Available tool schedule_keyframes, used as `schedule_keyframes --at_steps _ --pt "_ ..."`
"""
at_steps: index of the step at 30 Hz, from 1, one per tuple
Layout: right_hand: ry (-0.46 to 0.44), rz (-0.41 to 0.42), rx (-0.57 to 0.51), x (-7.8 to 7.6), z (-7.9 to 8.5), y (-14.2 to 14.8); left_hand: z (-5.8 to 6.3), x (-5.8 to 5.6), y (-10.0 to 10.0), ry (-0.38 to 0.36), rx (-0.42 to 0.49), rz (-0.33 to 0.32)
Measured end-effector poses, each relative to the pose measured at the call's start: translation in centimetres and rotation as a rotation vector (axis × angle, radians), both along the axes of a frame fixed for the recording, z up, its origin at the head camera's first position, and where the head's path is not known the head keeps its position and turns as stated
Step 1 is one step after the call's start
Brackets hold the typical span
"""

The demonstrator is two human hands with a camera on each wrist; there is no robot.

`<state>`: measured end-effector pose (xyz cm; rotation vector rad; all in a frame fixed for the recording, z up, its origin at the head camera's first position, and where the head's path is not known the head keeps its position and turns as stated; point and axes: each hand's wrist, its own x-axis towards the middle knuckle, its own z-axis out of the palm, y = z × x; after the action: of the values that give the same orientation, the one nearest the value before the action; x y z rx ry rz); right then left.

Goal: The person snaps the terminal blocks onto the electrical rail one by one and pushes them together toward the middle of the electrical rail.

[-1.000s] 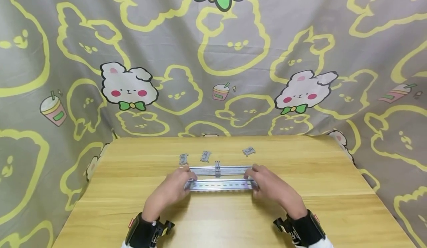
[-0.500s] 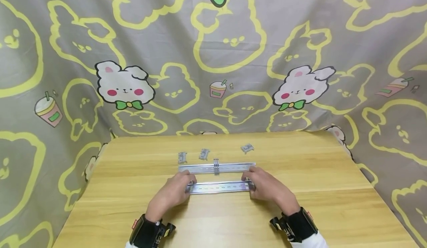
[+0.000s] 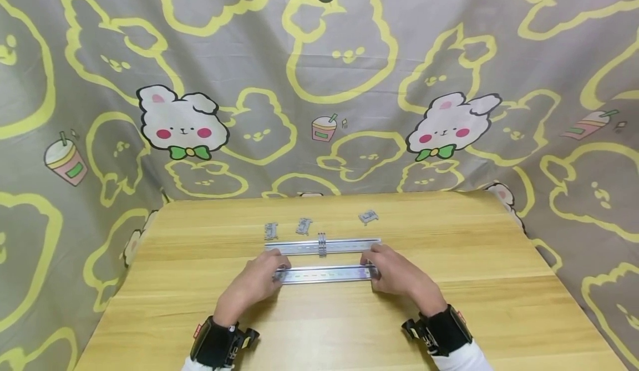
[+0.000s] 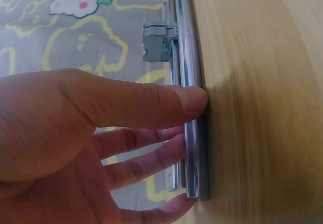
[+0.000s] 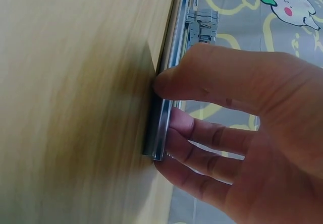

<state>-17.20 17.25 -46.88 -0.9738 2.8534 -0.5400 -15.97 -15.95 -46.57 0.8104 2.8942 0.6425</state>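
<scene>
Currently held part: front rail (image 3: 324,275), a silver slotted strip, set lengthwise along the far edge of the table (image 3: 324,332) and well short of that edge.
Left hand (image 3: 257,278): grasps the front rail at its left end, thumb (image 4: 151,104) on the near side, fingers (image 4: 144,166) on the far side.
Right hand (image 3: 399,271): grasps the right end in the same manner, thumb near, fingers far.
Front rail seating: on the table or just above it; the pictures do not settle which.
Rear rail (image 3: 294,247): lies on the table between the front rail and the far edge, nearly parallel to the front rail, with a strip of table showing between the two.
Blocks (image 3: 321,244): grey, side by side, mounted across the rear rail at about mid-length.
Left piece (image 3: 270,230): grey, on the table just beyond the rear rail's left end.
Middle piece (image 3: 303,226): grey, near the left piece and apart from it.
Right piece (image 3: 368,217): grey, beyond the rear rail's right portion, closest of the three to the far edge.
Straps (image 3: 212,344): black, one on each wrist, above white sleeves (image 3: 461,357).
Curtain (image 3: 344,77): grey, with yellow outlines and white rabbits, behind the far edge and along both side edges.
</scene>
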Motion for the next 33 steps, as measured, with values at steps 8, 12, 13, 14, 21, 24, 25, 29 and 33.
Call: schedule_keyframes --at_steps 8,12,13,14,21,24,25,29,33 --pt "-0.019 0.007 -0.033 -0.2 -0.1 0.3 -0.2 -0.1 0.0 -0.005 0.017 0.012" --pt "-0.020 -0.030 -0.137 -1.7 0.7 0.5 -0.5 -0.2 0.0 -0.010 0.037 0.015" --pt "-0.006 -0.052 -0.155 -2.4 0.9 0.5 -0.5 -0.3 -0.1 -0.014 0.042 0.019" --pt "0.003 -0.077 -0.169 -3.2 1.3 0.4 -0.5 -0.3 -0.2 -0.019 0.046 0.024" --pt "-0.038 -0.290 -0.021 -9.5 1.7 -0.4 -0.6 -0.5 -0.7 -0.061 0.066 0.068" --pt "-0.063 -0.353 0.024 -11.1 1.1 -0.9 -0.6 -0.5 -0.8 -0.068 0.071 0.076" --pt "-0.067 -0.371 0.034 -11.4 0.9 -1.1 -0.6 -0.5 -0.8 -0.070 0.073 0.076" --pt "-0.062 -0.425 0.064 -12.2 0.5 -1.7 -0.5 -0.4 -0.9 -0.077 0.090 0.067" --pt "-0.029 -0.455 0.078 -12.4 0.2 -1.9 -0.6 -0.4 -1.0 -0.082 0.102 0.061"
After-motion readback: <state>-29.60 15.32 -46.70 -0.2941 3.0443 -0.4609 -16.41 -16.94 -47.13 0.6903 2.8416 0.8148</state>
